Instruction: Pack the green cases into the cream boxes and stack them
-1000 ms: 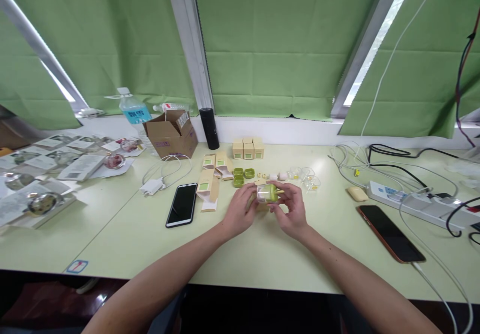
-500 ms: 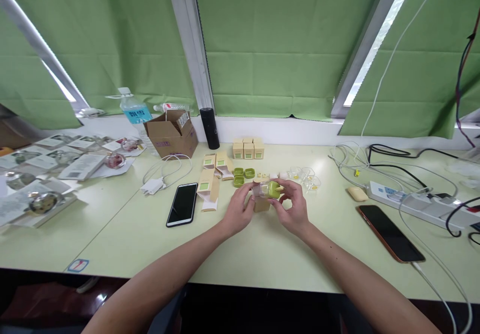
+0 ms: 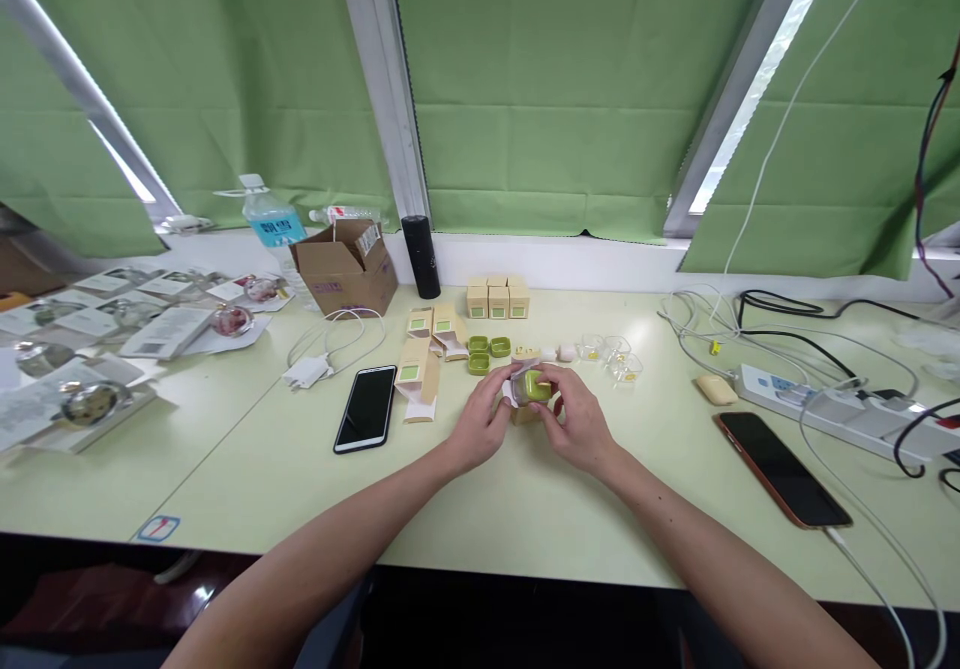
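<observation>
Between the fingertips of both my hands is a small green-and-clear container (image 3: pixel 531 387), tilted with its green end towards the right. My left hand (image 3: pixel 480 419) is closed at its left side, thumb in front. My right hand (image 3: pixel 577 414) grips the green end from the right. Just below it stands a small tan cardboard box (image 3: pixel 523 416), partly hidden by the fingers; whether the container is inside its opening I cannot tell. Behind my hands lie green square cups (image 3: pixel 499 346), tiny yellowish pieces (image 3: pixel 525 351) and clear plastic covers (image 3: pixel 622 364).
Opened tan boxes (image 3: pixel 415 369) lie left of my hands, with closed tan boxes (image 3: pixel 498 299) behind. A white-framed phone (image 3: pixel 365 409) is at left. On the right are a dark phone (image 3: pixel 781 469), a power strip (image 3: pixel 825 409) and loose cables. A brown carton (image 3: pixel 345 274) stands at the back.
The container has come down closer to the tan box and turned, with its green side now facing more towards me. My right hand has moved left, nearer my left hand.
</observation>
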Demonstrator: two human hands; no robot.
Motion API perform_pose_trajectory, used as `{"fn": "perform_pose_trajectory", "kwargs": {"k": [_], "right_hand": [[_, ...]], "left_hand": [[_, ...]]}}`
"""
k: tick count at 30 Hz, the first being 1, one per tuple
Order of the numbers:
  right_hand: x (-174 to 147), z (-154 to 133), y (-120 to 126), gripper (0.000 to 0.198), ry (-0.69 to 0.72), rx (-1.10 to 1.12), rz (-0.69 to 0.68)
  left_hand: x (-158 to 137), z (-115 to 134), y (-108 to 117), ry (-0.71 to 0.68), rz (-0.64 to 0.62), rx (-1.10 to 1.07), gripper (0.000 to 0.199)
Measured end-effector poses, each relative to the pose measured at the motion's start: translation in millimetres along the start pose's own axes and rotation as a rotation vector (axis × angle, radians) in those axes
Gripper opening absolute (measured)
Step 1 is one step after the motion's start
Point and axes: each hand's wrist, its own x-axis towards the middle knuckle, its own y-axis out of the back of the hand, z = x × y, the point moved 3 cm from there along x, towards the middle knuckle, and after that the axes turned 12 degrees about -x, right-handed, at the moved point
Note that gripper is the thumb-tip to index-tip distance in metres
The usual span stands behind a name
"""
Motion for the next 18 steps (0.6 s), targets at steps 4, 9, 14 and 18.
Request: {"fn": "perform_pose_trajectory", "kwargs": {"k": [4,9,14,18], "right_hand": [[0.3,0.2,-0.6,0.017,-0.048,0.043,-0.003],[1.7,3.7,-0.4,0.009,-0.119,0.083,0.056],[2.8,4.1,2.9,0.012,-0.093,0.004,0.120],[4.5,1.9,6.3,0.015,-0.023,-0.074,0.166]], "left_hand": [[-0.8,-0.8,0.3,0.006,-0.005,0.009,0.049],[-1.4,0.1,0.1,0.009,-0.017,0.034,0.050],[-1.5,1.1,-0.3,0.021,-0.021,0.045,0.050],[-1.9,0.8,-0.4,0.019,-0.031,0.039,0.050]]}}
